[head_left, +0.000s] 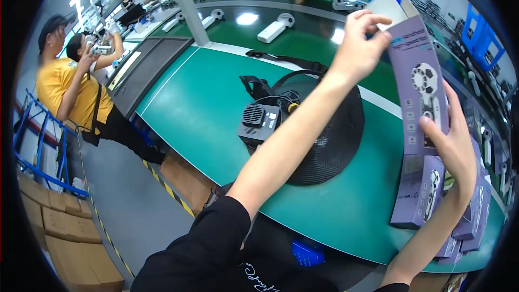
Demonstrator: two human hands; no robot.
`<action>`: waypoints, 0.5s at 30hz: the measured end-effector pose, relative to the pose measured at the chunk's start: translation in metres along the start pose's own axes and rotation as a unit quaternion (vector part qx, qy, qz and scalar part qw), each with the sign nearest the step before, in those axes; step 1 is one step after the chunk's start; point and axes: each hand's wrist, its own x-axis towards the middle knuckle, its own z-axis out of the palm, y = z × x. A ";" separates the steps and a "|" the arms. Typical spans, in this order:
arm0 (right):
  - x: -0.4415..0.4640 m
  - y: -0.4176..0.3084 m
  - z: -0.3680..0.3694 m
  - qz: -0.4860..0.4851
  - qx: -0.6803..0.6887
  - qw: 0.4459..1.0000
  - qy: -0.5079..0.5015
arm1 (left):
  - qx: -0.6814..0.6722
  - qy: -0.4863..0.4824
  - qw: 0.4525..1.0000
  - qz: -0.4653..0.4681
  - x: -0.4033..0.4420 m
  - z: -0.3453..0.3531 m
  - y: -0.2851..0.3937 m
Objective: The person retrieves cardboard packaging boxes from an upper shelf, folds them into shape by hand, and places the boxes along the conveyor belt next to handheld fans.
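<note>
A purple handheld fan box (416, 57) stands upright at the right, its flaps raised at the top. My left hand (359, 46) pinches the upper edge by a flap, fingers closed. Lower down, my right hand (457, 143) wraps around the side of the same box, with the thumb across its printed front. Several more purple boxes (413, 203) are below and beside it on the green table (346, 213). Whether anything is inside the held box is hidden from me.
A round black mesh item (332, 157) and a black boxy device (259, 121) occupy the table's middle. Behind, white handheld fans (275, 28) lie on a green conveyor. Two people, one in a yellow shirt (67, 84), are at the left. Cardboard boxes (73, 224) stand lower left.
</note>
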 end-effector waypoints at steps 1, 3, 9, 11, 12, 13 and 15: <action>0.000 0.002 -0.001 0.001 -0.002 1.000 0.001 | 0.090 0.025 0.995 0.036 -0.007 0.013 -0.002; 0.005 0.009 -0.001 0.056 -0.031 0.993 0.099 | 0.176 0.051 0.980 0.072 -0.020 0.025 0.002; 0.022 0.038 -0.001 -0.005 0.006 0.985 0.173 | -0.084 -0.359 0.888 -0.275 -0.038 0.051 0.014; 0.023 0.038 0.002 0.012 0.002 0.986 0.164 | -0.097 -0.364 0.887 -0.267 -0.036 0.055 0.005; 0.023 0.037 0.004 0.016 0.008 0.988 0.156 | -0.091 -0.356 0.891 -0.265 -0.035 0.053 0.000; 0.022 0.034 0.003 0.017 0.001 0.987 0.157 | -0.086 -0.349 0.895 -0.263 -0.034 0.051 -0.002; 0.020 0.028 0.003 0.035 -0.011 0.991 0.130 | -0.067 -0.345 0.898 -0.264 -0.029 0.047 -0.003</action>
